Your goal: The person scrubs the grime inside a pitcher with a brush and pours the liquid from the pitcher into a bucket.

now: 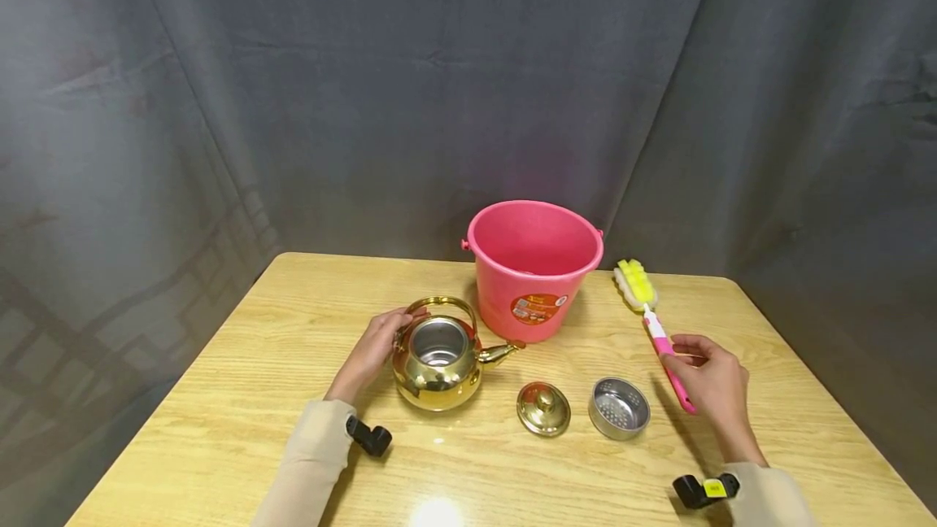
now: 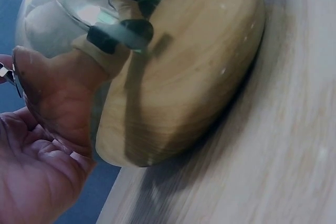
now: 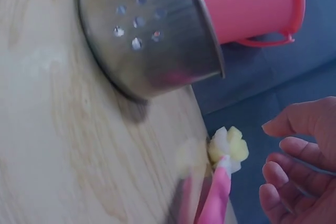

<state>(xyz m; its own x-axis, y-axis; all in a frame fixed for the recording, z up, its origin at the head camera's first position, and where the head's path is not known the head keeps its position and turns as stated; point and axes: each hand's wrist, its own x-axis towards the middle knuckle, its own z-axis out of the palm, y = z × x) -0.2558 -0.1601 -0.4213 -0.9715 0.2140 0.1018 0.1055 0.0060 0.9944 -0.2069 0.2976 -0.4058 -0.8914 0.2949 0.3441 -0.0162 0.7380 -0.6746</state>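
A shiny gold kettle (image 1: 437, 385) stands lidless on the table, its spout pointing right. My left hand (image 1: 375, 348) holds it at the left side, fingers by the foot of the arched handle; in the left wrist view the palm (image 2: 39, 174) lies close to the mirror-like body and some fingers are out of sight. Over a pink-and-white-handled sponge brush (image 1: 661, 341) hovers my right hand (image 1: 710, 381). Its fingers are loosely bent, and the right wrist view shows nothing between them and a gap to the brush handle (image 3: 216, 200).
Between the hands lie a gold kettle lid (image 1: 543, 411) and a round steel strainer (image 1: 619, 409) with a perforated bottom. A pink bucket (image 1: 523, 299) stands behind the kettle. Grey curtains (image 1: 439, 104) hang beyond the wooden table's (image 1: 322, 291) back edge.
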